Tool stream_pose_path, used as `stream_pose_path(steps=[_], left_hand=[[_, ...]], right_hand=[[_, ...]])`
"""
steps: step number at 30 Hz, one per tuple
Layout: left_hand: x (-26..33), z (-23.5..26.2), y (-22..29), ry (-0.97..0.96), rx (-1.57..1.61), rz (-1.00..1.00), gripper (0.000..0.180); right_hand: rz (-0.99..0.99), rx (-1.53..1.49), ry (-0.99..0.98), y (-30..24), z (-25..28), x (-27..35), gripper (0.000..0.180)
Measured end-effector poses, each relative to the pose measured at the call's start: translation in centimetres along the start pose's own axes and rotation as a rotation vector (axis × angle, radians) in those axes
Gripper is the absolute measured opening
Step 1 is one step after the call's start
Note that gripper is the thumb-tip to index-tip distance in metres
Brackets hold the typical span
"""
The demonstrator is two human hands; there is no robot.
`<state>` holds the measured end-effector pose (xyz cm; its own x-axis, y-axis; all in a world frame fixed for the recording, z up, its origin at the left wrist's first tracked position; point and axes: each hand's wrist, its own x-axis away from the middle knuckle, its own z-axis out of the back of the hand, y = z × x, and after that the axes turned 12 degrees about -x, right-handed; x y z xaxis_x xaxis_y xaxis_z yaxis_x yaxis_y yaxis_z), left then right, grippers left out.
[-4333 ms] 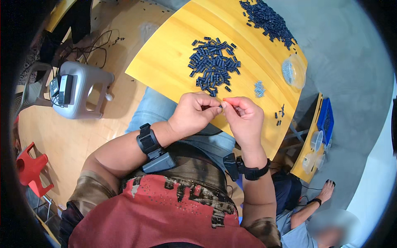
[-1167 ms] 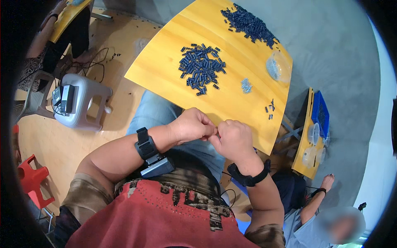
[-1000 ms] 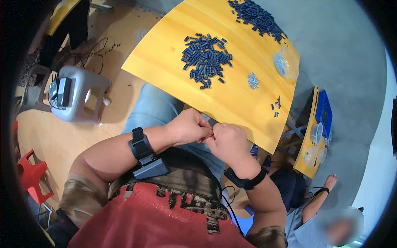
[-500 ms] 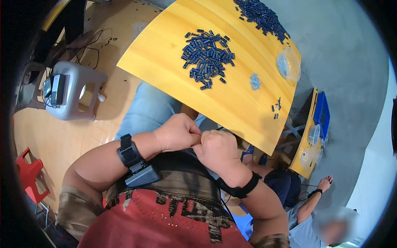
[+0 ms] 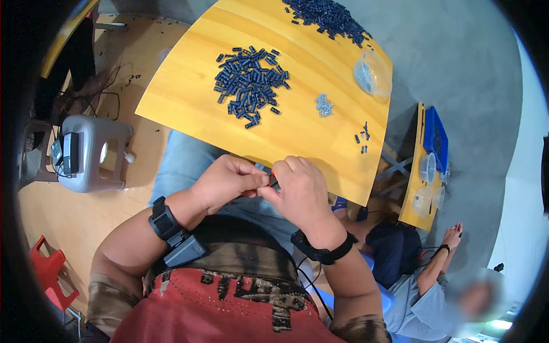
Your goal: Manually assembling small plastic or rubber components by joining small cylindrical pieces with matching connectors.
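In front of my body, close to the table's near edge, my left hand (image 5: 229, 182) and my right hand (image 5: 304, 193) meet fingertip to fingertip. Between them shows a small black piece (image 5: 274, 181) with a bit of red beside it; the fingers cover most of it. Both hands are closed in a pinch on it. Beyond them on the yellow table (image 5: 189, 86) lies a heap of short black plastic pieces (image 5: 250, 80). Right of that heap sits a little pile of silvery metal parts (image 5: 324, 106), perhaps screws. Several loose black pieces (image 5: 364, 137) lie near the right edge.
A larger black heap (image 5: 331, 20) and a clear tub of silvery parts (image 5: 372, 74) stand at the back. Right, a side table holds a blue tray (image 5: 436, 140) and clear tubs (image 5: 427, 168); a person (image 5: 423, 303) sits nearby. Left are a grey stool (image 5: 94, 151) and red stool (image 5: 51, 268).
My hands have risen toward the table's edge, and the fingertips have parted enough to show the black piece. The whole view has shifted slightly. The seated person's hands have come together.
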<state>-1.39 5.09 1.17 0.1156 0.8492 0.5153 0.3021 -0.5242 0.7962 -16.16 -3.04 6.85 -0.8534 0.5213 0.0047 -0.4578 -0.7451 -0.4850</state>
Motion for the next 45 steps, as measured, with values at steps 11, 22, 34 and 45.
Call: stream_pose_path(steps=[11, 22, 34, 45], left_hand=[[0.5, -0.8, 0.8, -0.055, 0.242, 0.047, 0.019], [0.6, -0.6, 0.2, -0.023, 0.351, 0.017, 0.028], [0.3, -1.2, -0.5, 0.039, 0.104, -0.122, 0.017], [-0.1, -1.1, -0.8, 0.078, -0.164, -0.082, 0.014]], right_hand=[[0.068, -0.111, 0.093, 1.0, -0.6, 1.3, 0.026], [0.052, -0.163, 0.153, 0.8, -0.9, 1.0, 0.028], [0.077, -0.155, 0.173, 1.2, -0.8, 1.4, 0.026], [0.092, -0.016, 0.036, 0.8, -0.6, 1.6, 0.024]])
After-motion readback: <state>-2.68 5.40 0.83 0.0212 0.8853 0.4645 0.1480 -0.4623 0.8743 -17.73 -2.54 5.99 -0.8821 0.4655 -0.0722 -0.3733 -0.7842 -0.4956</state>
